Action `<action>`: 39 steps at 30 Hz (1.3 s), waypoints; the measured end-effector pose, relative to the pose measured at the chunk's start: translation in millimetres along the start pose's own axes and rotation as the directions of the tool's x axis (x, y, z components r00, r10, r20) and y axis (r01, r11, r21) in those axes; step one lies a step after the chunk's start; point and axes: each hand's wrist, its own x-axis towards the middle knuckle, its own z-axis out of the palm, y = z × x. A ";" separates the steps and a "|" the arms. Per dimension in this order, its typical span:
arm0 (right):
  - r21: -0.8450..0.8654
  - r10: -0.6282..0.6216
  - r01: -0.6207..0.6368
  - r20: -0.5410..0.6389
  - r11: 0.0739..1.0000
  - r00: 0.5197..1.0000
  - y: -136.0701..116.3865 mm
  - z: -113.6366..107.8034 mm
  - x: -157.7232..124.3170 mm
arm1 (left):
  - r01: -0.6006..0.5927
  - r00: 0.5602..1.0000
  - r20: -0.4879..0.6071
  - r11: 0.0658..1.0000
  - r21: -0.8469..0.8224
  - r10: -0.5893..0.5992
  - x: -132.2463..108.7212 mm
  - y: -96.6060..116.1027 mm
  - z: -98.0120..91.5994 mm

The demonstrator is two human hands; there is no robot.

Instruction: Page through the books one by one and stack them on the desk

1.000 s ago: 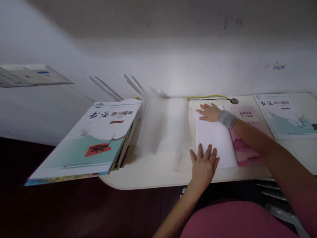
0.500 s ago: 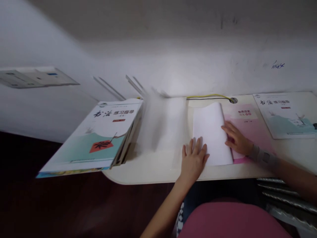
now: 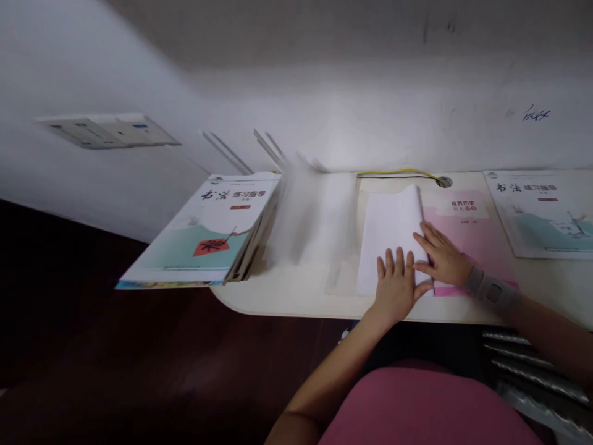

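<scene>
Both hands lay flat, fingers spread, on a white sheet [image 3: 389,238] that covered the left part of a pink book [image 3: 467,238] on the desk [image 3: 296,296]. Left hand [image 3: 396,285] pressed the sheet's near edge; right hand [image 3: 440,256], with a grey wrist strap [image 3: 492,292], rested palm down on the sheet's right edge, thumb tips of the two nearly touching. Left of the sheet stood a blurred pale stack [image 3: 310,216], and beyond it a teal book pile [image 3: 204,238] overhung the desk's end. Right of the pink book lay another teal book [image 3: 544,213]; behind the sheet ran a yellow cable [image 3: 393,174]
</scene>
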 end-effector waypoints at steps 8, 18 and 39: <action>-0.007 -0.079 0.080 0.043 0.997 0.996 -3.6 -4.2 -0.2 | -0.007 0.999 -0.033 0.996 0.093 0.010 -10.5 -5.0 3.9; -0.034 -0.066 0.069 0.070 0.997 0.995 -4.1 -4.2 0.6 | -0.016 1.000 -0.019 0.994 0.112 0.018 -15.1 -21.8 -6.0; -0.098 -0.070 0.078 0.079 0.992 0.994 -5.6 -2.4 -0.5 | -0.079 0.996 -0.031 0.997 0.012 0.079 -5.3 -4.0 6.0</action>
